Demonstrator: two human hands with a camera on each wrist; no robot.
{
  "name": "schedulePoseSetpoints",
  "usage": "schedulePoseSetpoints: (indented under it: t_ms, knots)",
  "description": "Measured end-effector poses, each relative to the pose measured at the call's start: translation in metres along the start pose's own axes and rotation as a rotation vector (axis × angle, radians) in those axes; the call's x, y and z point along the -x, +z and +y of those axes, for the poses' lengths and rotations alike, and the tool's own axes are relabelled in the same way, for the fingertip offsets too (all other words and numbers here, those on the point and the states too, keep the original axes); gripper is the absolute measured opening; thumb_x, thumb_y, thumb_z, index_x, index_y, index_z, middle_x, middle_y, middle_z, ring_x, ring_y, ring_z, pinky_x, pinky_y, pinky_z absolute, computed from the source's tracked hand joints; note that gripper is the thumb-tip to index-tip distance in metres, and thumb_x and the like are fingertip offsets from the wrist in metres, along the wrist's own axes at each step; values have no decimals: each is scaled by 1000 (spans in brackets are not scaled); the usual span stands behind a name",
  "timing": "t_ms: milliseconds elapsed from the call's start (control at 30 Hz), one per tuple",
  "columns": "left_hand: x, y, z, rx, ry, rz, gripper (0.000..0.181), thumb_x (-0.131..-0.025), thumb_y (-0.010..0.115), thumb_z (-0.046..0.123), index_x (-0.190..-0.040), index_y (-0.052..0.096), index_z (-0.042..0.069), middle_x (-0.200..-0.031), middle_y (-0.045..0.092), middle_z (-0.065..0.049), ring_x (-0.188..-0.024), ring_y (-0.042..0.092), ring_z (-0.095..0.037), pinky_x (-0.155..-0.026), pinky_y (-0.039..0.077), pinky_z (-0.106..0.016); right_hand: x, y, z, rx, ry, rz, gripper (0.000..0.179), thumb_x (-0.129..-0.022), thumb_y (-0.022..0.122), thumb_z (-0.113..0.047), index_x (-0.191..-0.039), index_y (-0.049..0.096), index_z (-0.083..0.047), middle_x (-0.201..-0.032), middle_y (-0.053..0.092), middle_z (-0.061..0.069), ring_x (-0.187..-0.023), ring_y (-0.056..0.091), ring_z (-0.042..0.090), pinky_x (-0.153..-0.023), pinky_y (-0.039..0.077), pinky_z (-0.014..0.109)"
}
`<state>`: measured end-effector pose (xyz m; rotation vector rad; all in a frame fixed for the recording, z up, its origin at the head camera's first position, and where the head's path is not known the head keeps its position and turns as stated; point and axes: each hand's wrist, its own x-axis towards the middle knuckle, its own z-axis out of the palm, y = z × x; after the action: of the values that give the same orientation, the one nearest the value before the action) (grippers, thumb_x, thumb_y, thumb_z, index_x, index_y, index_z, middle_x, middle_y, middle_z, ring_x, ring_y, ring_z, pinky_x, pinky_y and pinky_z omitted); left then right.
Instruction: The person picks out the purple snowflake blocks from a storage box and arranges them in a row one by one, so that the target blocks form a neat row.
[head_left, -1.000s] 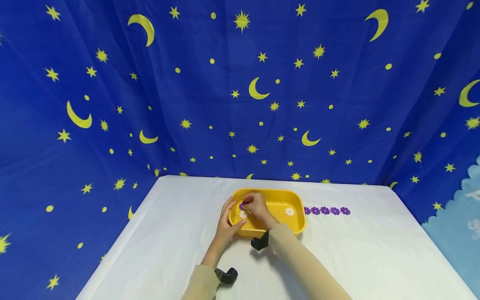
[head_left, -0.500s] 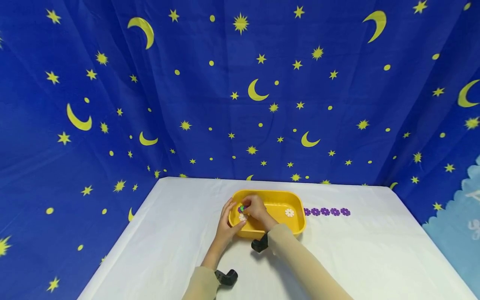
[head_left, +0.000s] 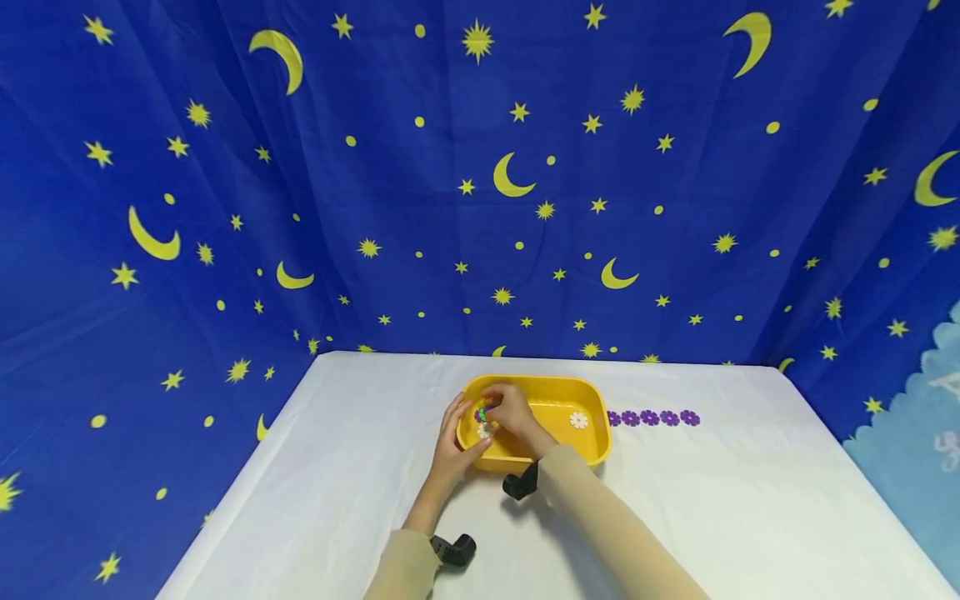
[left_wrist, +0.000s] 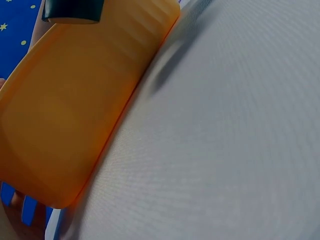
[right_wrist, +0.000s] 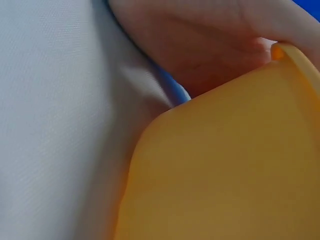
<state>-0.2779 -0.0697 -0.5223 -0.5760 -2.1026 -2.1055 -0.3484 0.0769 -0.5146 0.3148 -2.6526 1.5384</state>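
Left hand (head_left: 453, 446) is gripping the left end of the yellow bin (head_left: 555, 411), fingers lying along the outside, thumb hooking over the near rim. Probably it's bracing the bin against sliding on the desk (head_left: 337, 500). Right hand (head_left: 512, 410) is reaching in over the near rim, fingers curling; looks to be pinching a small green piece (head_left: 482, 413), exact grip too small to confirm. A purple piece (head_left: 477, 416) is showing just beside it, and a white piece (head_left: 485, 431) is lying nearer the thumb, so the work is bunching up at that end, presumably since both hands are meeting there.

Around: another white piece (head_left: 578, 420) is lying well apart, toward the bin's right end. Outside, a row of purple pieces (head_left: 649, 418) is running rightward on the desk; the bin is partly hiding the nearest one.

In the way: right fingers are masking part of the cluster, the right sleeve (head_left: 600, 517) is crossing the bin's near side, and bin walls are blocking both wrist views.
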Motion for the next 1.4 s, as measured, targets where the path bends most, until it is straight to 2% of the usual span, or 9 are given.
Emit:
schedulePoseSetpoints:
  t_ms: [167, 367, 400, 567, 667, 833, 1100, 1233, 1400]
  knots:
    - [-2, 0, 1, -21, -9, 2, 66, -79, 68, -2, -138, 40, -8, -157, 20, -20, -145, 17, -39, -119, 19, -54, -1, -1, 1, 35, 6, -1, 35, -67, 68, 18, -101, 67, 11, -97, 70, 25, -86, 65, 33, -76, 61, 37]
    - [-2, 1, 1, -40, -31, 5, 65, -80, 69, 0, -138, 41, -6, -157, 21, -17, -146, 19, -34, -120, 23, -28, -3, -1, 3, 16, 49, -40, 37, -67, 70, 16, -103, 67, 10, -98, 70, 24, -86, 65, 30, -74, 61, 35]
    - [-2, 1, 1, -39, -31, 3, 65, -80, 69, 0, -138, 41, -6, -157, 21, -17, -146, 19, -34, -120, 24, -28, -8, 1, 16, -8, 1, -37, 34, -69, 73, 10, -103, 68, 6, -97, 71, 19, -84, 65, 26, -74, 61, 31]
    - [-4, 1, 2, -45, -21, -4, 66, -80, 69, 1, -138, 40, -7, -158, 20, -17, -146, 18, -34, -120, 24, -29, -10, -2, 13, 5, -26, 9, 28, -72, 75, 5, -100, 69, 5, -94, 72, 17, -84, 65, 24, -81, 60, 34]
    - [-6, 2, 1, -39, 0, -5, 66, -79, 69, 1, -137, 40, -9, -157, 20, -19, -146, 18, -36, -121, 23, -33, -6, -6, -3, 29, 12, 45, 26, -73, 73, 8, -99, 68, 7, -97, 70, 22, -88, 65, 30, -86, 58, 41]
    - [-7, 3, 0, -8, 16, -8, 65, -79, 69, -1, -137, 41, -9, -157, 19, -20, -145, 18, -38, -120, 18, -53, -4, -9, -7, 28, -27, 93, 28, -74, 73, 5, -101, 67, 7, -99, 69, 22, -89, 65, 31, -87, 58, 42]
    - [0, 1, -4, -32, -29, 20, 64, -79, 68, -2, -137, 42, -7, -156, 22, -20, -145, 19, -37, -119, 22, -27, 3, -2, -9, -46, -37, 133, 33, -80, 71, 1, -111, 64, 4, -107, 69, 19, -97, 63, 30, -93, 56, 41]
    - [0, 0, -6, -31, -41, 14, 65, -79, 69, 0, -138, 41, -6, -157, 21, -19, -146, 19, -36, -120, 22, -33, 6, -4, -11, -137, -48, 194, 29, -79, 71, 2, -107, 66, 5, -104, 69, 20, -95, 63, 29, -92, 56, 43]
    - [-1, 0, -3, -41, -45, 14, 65, -80, 69, 1, -139, 42, -3, -157, 21, -17, -146, 19, -36, -120, 21, -43, 9, -10, -15, -136, -104, 235, 27, -78, 73, 1, -103, 67, 5, -100, 70, 20, -91, 63, 29, -87, 56, 42]
